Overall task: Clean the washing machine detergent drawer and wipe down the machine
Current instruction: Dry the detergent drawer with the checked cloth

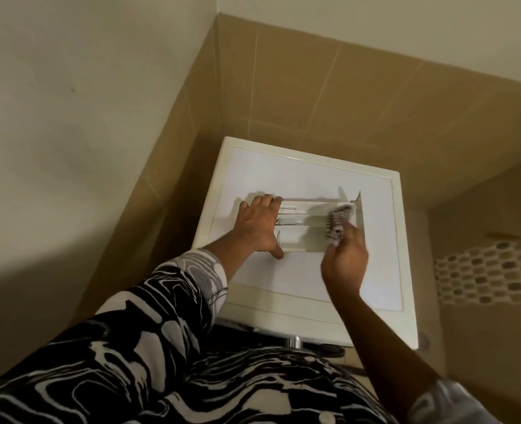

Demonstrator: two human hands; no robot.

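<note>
On top of the washing machine point(375, 270), about midway between its back and front edges, lies the detergent drawer point(302, 221), taken out of its slot. Its long axis runs left to right, roughly parallel to the machine's front edge. What looks like its front panel stands upright at the right end.

The left hand point(259, 228) holds the drawer's left end. Its fingers reach across the compartments and bend over the far rim, while the thumb braces against the near rim, so this grip spans the drawer's width and pins it in place. The right hand point(344, 264) comes in from the near right. Its grip is bunched around a patterned cloth point(338, 223), which is pushed into the right-hand part of the drawer, just beside the upright panel.

The step in hand appears to be wiping out the compartments. The uncleaned length of the drawer lies to the left of the cloth, toward the bracing hand, so the coming stroke would probably travel leftward along the long axis. The right hand is the nearer and already carries the cloth. The dividers between compartments cross that path and will likely need the cloth worked into each pocket. The outside of the machine remains to be wiped.
</note>
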